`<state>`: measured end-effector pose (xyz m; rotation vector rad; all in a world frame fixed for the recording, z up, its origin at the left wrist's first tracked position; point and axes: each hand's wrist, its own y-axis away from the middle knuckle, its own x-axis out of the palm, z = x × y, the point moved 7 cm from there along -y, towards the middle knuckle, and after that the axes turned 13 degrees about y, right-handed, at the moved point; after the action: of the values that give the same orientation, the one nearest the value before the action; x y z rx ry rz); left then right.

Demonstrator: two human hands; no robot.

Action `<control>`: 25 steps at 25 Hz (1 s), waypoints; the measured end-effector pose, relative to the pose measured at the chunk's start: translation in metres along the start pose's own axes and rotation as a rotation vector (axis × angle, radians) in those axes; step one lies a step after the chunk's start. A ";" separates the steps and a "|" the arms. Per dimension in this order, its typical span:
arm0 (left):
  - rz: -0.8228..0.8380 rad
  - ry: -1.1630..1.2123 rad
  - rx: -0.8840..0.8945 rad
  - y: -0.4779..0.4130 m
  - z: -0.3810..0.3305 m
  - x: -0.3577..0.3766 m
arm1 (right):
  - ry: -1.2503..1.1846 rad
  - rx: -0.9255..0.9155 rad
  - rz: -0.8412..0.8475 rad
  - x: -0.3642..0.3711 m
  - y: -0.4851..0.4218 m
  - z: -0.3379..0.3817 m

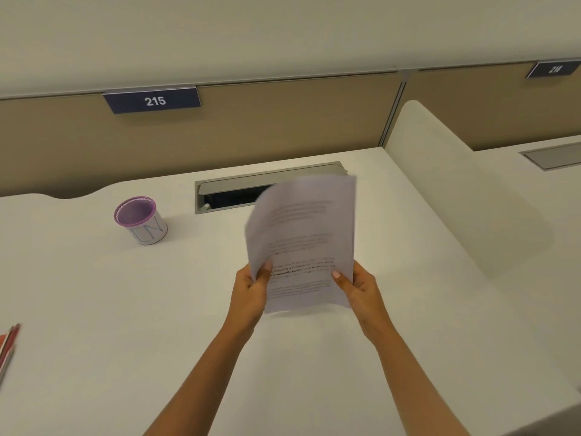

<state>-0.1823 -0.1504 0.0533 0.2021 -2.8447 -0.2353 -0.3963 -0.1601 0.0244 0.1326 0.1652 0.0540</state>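
We hold the papers (301,243) above the tabletop (125,309), left hand (251,286) and right hand (356,286) fingers pinching each side. We should tap the bottom edge down gently to line them up.

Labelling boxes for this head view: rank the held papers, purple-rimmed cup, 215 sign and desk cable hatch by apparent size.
1. papers, nearest the camera.
2. cable hatch, partly hidden behind them.
3. 215 sign and cup: too alike to rank.
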 end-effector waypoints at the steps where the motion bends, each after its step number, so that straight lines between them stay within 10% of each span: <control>1: -0.042 0.076 -0.035 -0.002 0.000 -0.005 | -0.001 -0.002 -0.018 -0.009 -0.002 0.002; 7: -0.048 0.705 -0.220 -0.004 0.022 0.003 | -0.440 0.109 0.017 -0.002 0.010 -0.009; 12: -0.082 0.778 -0.267 -0.008 0.033 0.004 | -0.310 0.042 -0.054 0.006 0.011 0.004; 20: 0.088 -0.004 -0.016 -0.045 -0.045 -0.070 | -0.049 0.034 -0.027 -0.072 -0.001 0.018; 25: 0.138 -0.080 -0.050 -0.030 0.012 -0.067 | 0.005 0.175 -0.047 -0.063 0.003 -0.044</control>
<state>-0.1181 -0.1668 0.0189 -0.0150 -2.9130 -0.2909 -0.4654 -0.1554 -0.0079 0.3032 0.1776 -0.0074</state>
